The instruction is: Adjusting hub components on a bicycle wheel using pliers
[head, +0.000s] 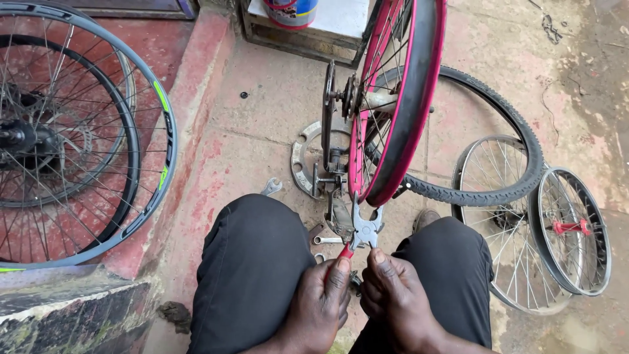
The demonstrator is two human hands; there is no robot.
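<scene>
L hand pinching red-handled flat metal multi-spanner, R hand fingertips steadying its head, btwn knees. Pink-rimmed spoked bicycle wheel already upright in grey metal truing stand. Spanner just below rim, not on spoke yet; adjusting looks still ahead.

Red-handled metal spoke wrench upright against pink rim.

Pink wheel cut off at top edge.
</scene>
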